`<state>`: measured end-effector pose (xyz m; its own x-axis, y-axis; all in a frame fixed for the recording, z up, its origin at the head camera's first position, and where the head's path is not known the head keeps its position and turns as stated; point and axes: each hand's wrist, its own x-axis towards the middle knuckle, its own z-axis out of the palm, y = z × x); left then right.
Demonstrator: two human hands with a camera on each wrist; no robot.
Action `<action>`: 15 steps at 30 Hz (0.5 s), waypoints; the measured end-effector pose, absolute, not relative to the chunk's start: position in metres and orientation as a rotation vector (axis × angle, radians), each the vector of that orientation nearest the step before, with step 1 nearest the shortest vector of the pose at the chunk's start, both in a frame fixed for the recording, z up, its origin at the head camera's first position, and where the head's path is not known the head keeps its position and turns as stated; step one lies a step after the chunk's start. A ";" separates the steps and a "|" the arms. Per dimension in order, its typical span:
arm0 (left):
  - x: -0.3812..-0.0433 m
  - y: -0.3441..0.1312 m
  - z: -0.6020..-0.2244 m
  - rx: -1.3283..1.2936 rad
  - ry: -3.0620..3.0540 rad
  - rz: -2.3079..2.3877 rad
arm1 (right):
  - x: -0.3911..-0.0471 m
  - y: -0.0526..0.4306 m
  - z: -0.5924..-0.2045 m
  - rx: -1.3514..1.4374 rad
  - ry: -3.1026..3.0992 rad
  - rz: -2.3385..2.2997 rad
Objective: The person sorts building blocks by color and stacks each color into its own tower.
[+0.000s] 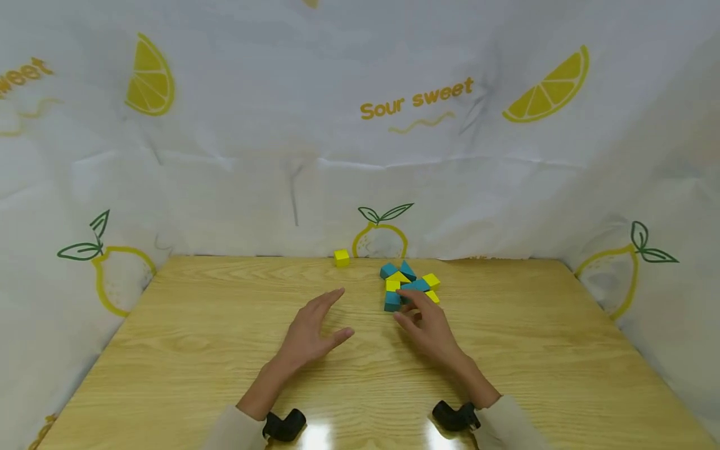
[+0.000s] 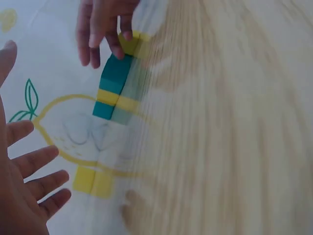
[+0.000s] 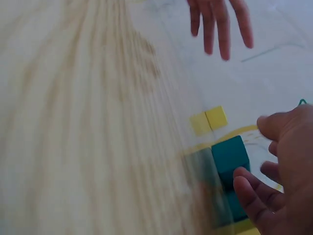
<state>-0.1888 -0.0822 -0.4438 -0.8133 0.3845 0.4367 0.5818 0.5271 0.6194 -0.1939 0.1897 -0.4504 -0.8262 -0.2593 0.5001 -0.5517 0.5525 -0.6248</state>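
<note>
My left hand hovers over the table with its fingers extended and thumb apart, holding nothing. My right hand is at the near side of a cluster of blue and yellow blocks, fingers loosely bent, nothing seen between them. Nearest to it is a blue block; in the right wrist view a fingertip overlaps this teal-looking block, and contact is unclear. Behind lie a yellow block, a yellow triangular block, a long blue block and a blue triangular block. The right hand partly hides the cluster.
A single yellow cube stands at the table's back edge, left of the cluster. The wooden table meets a white lemon-print cloth behind and at both sides. Black wrist cameras are strapped to both wrists.
</note>
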 end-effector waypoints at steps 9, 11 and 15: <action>-0.191 -0.078 -0.458 -0.731 -2.364 -1.812 | -0.204 0.178 -0.461 0.659 -2.375 1.112; -0.187 -0.077 -0.449 -0.718 -2.369 -1.851 | -0.205 0.177 -0.463 0.662 -2.365 1.106; -0.177 -0.074 -0.434 -0.696 -2.401 -1.850 | -0.206 0.175 -0.468 0.657 -2.342 1.121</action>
<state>-0.1773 -0.0737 -0.4341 -0.8993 0.3265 0.2909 0.3645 0.1923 0.9111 -0.2061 0.1753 -0.4678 -0.7804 -0.2194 0.5856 -0.5937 0.5538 -0.5838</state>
